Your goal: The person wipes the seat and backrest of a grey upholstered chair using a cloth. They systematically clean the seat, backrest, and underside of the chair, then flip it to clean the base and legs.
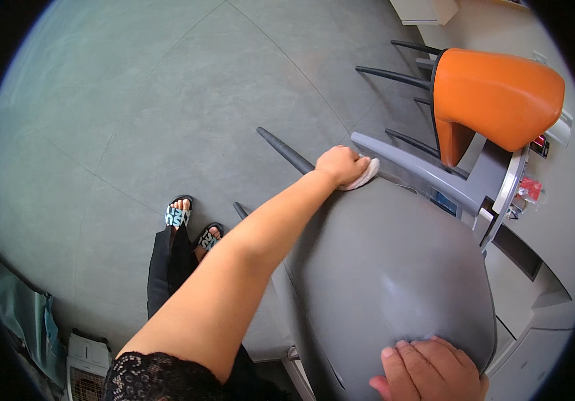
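My left hand [343,167] is closed around a white cloth [363,175], pressing it to the upper edge of a grey chair [394,254]. The bare left forearm stretches across from the lower left, below a black lace sleeve. At the lower right, my right hand [431,371] lies on the same chair's smooth surface, fingers apart and thumb out to the left. Dark legs [284,150] of the grey chair show beyond the left arm.
An orange chair [494,100] with dark legs stands at the upper right, beside a grey table frame [414,167]. A red packet [530,189] lies on the right. Grey floor [167,87] spreads left. My sandalled feet [179,210] stand below. A white appliance [88,357] sits lower left.
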Demonstrator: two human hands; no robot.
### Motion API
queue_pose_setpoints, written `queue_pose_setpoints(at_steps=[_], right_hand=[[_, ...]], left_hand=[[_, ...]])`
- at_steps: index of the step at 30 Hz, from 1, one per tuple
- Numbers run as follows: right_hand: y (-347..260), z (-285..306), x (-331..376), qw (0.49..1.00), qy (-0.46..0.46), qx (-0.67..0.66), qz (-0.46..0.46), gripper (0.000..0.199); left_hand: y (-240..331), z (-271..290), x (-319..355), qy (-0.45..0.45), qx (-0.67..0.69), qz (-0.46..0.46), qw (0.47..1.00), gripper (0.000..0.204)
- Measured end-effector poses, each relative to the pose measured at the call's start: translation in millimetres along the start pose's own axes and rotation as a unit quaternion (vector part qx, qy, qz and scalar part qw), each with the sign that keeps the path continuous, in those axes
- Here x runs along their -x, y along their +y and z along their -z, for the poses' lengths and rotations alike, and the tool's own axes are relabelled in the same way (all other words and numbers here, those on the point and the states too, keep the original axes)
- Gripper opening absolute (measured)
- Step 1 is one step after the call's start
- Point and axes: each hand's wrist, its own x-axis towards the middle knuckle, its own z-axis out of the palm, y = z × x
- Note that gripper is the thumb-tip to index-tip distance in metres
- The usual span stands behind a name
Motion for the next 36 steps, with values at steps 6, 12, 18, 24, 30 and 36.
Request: queue_pose_setpoints(at_steps=[6,12,18,24,30,36], right_hand=[[8.4,-3.8,8.7,0.998,0.034,-0.005,0.054,0.034],[0.5,1.6,25.2,0.987,0.097,-0.047,0.118,0.023],[3.4,-0.2,11.8,0.977,0.152,-0.027,0.147,0.023],[2.4,-12.8,15.4,0.935,0.303,-0.089,0.159,0.013],[-6.4,-11.4,18.6,0.938,0.32,-0.065,0.118,0.007],[-3.9,-21.6,16.4,0.951,0.289,0.002,0.109,0.005]], left_hand=[[56.6,19.2,152.9,0.019,0.311,-0.249,0.917,0.032],[49.2,-21.8,222.4,0.178,0.219,-0.167,0.945,0.026],[-12.3,-8.4,186.1,0.165,0.175,0.182,0.954,0.033],[112.7,-13.7,311.4,0.317,0.278,-0.297,0.857,0.024],[-81.9,-70.1,217.7,0.367,0.186,0.07,0.909,0.035],[-123.3,-54.3,194.6,0.334,0.305,0.18,0.873,0.041]])
